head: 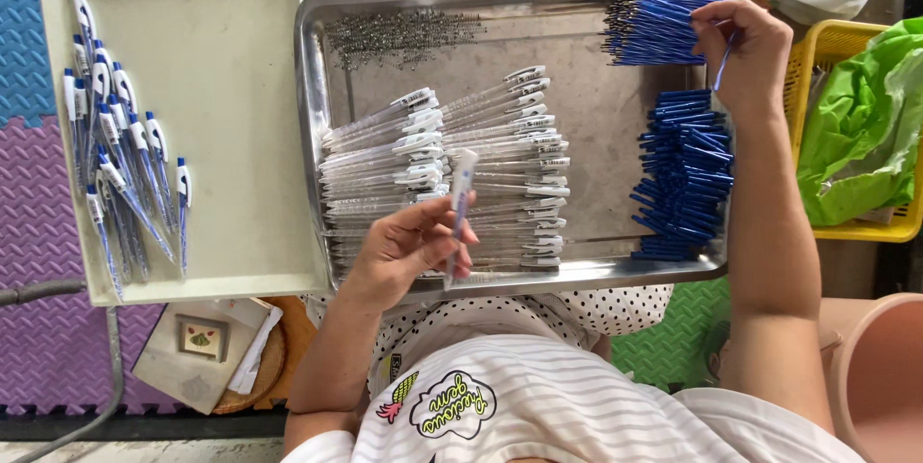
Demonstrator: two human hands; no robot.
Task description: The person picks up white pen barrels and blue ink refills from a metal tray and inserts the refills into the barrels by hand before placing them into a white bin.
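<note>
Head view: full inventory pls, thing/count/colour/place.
metal tray: one, silver, centre
empty pen barrels: many, clear with white clips, tray middle
springs: pile, grey, tray top left
refills: bundle, blue, tray top right
blue parts: stack, tray right
plastic tray: one, cream, left
finished pens: about fifteen, blue and white, cream tray
basket: one, yellow, right, holding green bag
left hand: holds one pen barrel
right hand: pinches one refill
</note>
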